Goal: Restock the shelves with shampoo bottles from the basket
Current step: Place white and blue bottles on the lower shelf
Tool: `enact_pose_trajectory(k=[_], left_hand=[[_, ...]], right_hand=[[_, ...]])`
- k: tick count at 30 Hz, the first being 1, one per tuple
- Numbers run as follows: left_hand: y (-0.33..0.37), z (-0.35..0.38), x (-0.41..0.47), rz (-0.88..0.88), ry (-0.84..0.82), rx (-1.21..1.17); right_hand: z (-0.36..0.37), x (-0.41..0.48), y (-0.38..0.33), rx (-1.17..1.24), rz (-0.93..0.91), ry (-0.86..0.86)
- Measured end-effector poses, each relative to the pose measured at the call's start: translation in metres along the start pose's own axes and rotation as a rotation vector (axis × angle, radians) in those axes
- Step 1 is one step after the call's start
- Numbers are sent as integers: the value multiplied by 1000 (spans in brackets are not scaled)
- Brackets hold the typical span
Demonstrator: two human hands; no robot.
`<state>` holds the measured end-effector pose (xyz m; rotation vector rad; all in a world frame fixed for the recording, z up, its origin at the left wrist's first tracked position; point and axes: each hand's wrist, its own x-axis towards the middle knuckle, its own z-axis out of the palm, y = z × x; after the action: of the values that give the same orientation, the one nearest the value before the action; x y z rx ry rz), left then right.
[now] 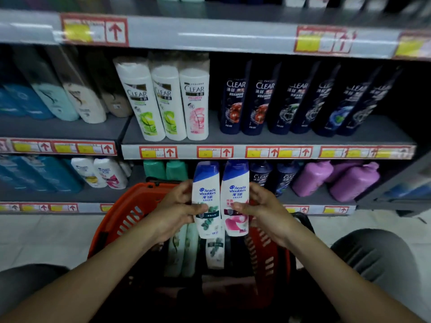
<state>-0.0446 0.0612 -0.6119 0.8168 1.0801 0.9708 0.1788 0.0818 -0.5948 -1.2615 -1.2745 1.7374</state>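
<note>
Two white Head & Shoulders bottles with blue caps are held upright side by side above the red basket (109, 227). My left hand (177, 210) grips the bottle with the green leaf label (206, 190), thumb across its front. My right hand (263, 210) grips the bottle with the pink flower label (235, 185). Both bottles sit in front of the lowest shelf (312, 199), between green bottles and dark Clear bottles. Inside the basket lie several more pale bottles (184, 250), partly hidden by my hands.
The middle shelf (268, 138) carries white Clear bottles (163, 99) and dark Clear bottles (279, 99). Purple bottles (349, 180) lie on the lowest shelf at right. Small Head & Shoulders bottles (100, 171) stand at lower left. My knees flank the basket on the pale floor.
</note>
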Motion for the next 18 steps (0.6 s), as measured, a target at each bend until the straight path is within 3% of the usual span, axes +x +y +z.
enact_pose_trajectory(k=[18], left_hand=[[269, 167, 61, 561, -245, 238]], right_hand=[[-120, -17, -266, -181, -634, 184]])
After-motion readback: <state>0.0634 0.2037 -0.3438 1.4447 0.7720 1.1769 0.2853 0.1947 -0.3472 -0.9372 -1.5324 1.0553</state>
